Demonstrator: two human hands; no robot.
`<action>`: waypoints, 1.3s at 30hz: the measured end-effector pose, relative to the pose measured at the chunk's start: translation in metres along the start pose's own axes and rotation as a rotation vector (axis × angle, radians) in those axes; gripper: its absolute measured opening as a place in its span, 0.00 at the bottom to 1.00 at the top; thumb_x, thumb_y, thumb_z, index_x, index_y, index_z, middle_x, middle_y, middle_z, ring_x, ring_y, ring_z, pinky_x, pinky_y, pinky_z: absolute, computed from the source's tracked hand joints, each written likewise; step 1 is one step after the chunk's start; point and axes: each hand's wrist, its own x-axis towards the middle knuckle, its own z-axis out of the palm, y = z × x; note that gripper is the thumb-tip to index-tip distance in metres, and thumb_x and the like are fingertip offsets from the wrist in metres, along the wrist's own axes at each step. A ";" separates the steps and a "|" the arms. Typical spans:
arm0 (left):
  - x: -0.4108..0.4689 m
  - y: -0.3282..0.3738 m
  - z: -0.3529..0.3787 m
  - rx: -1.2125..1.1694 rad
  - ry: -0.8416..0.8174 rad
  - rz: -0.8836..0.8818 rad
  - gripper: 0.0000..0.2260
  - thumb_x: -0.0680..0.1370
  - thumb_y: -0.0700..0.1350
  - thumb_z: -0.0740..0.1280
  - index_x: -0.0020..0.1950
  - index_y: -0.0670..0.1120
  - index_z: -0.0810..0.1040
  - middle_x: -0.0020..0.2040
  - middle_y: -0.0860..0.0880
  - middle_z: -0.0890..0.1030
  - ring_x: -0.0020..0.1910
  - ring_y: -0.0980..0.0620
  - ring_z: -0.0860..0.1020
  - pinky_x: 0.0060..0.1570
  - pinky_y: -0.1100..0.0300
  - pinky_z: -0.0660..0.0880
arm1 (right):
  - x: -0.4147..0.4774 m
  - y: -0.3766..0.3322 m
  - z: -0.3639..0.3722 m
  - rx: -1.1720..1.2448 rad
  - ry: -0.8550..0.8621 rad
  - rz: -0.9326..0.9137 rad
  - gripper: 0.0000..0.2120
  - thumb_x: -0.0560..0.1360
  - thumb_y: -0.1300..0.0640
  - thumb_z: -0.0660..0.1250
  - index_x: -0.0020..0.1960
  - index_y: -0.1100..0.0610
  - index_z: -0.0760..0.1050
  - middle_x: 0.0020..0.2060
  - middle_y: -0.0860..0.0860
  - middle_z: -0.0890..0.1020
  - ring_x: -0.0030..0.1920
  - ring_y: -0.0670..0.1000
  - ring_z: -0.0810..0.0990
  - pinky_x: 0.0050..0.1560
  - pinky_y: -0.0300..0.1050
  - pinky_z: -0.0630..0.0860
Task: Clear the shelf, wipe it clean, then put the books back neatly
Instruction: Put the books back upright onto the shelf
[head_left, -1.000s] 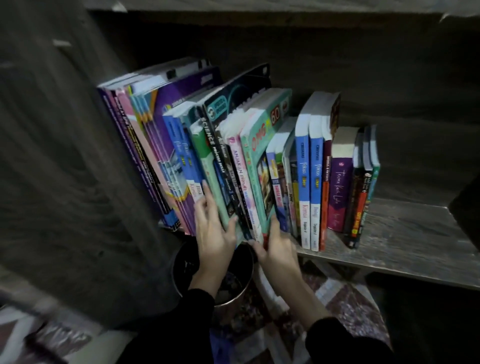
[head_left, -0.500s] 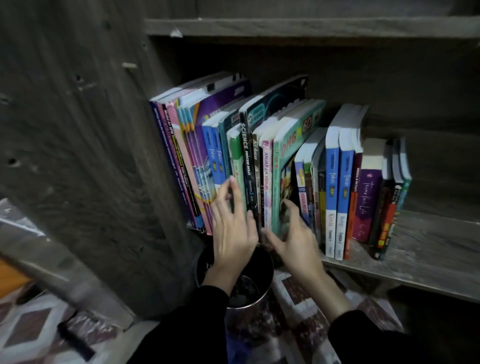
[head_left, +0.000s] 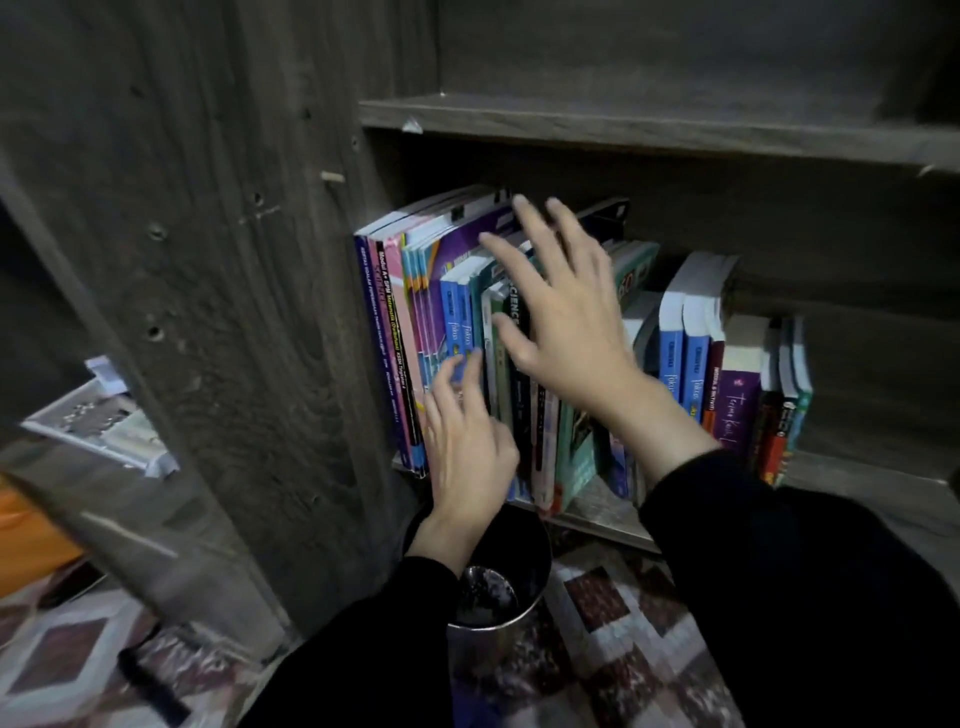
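Observation:
A row of books (head_left: 696, 353) stands upright on the dark wooden shelf (head_left: 852, 478), packed from its left wall to about two thirds across. My left hand (head_left: 467, 447) rests with straight fingers against the lower spines of the blue books (head_left: 457, 317) at the left. My right hand (head_left: 561, 306) is raised and spread flat over the tops of the middle books, covering the dark "Science" spine (head_left: 514, 312). Neither hand grips a book.
A shiny metal bin (head_left: 498, 597) stands on the patterned rug (head_left: 613, 649) just below the shelf's front edge. The cabinet's side panel (head_left: 234, 312) rises at the left. Another board (head_left: 649, 130) runs above. The shelf's right end holds no books.
My right hand has risen from the books' lower edges to their tops and spread open. My left hand stays at the lower spines. The view has shifted left.

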 end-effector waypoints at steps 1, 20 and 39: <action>0.007 0.003 -0.005 -0.060 0.027 -0.024 0.30 0.69 0.38 0.57 0.73 0.40 0.63 0.67 0.41 0.64 0.67 0.43 0.63 0.67 0.46 0.63 | 0.009 0.001 -0.002 -0.029 -0.120 -0.028 0.29 0.74 0.51 0.65 0.74 0.51 0.63 0.74 0.55 0.62 0.75 0.58 0.54 0.72 0.56 0.53; 0.052 0.025 -0.026 0.171 -0.459 -0.085 0.37 0.77 0.41 0.60 0.77 0.59 0.40 0.32 0.47 0.74 0.31 0.48 0.75 0.33 0.57 0.72 | -0.004 0.027 -0.014 -0.095 -0.273 -0.086 0.19 0.74 0.44 0.65 0.60 0.52 0.72 0.69 0.56 0.64 0.74 0.56 0.53 0.35 0.45 0.67; 0.044 0.018 -0.024 0.398 -0.369 0.195 0.30 0.78 0.39 0.59 0.78 0.46 0.52 0.79 0.52 0.51 0.40 0.44 0.80 0.36 0.56 0.72 | -0.009 0.031 -0.021 -0.095 -0.311 -0.045 0.19 0.74 0.43 0.64 0.61 0.51 0.71 0.70 0.55 0.61 0.74 0.55 0.51 0.36 0.49 0.73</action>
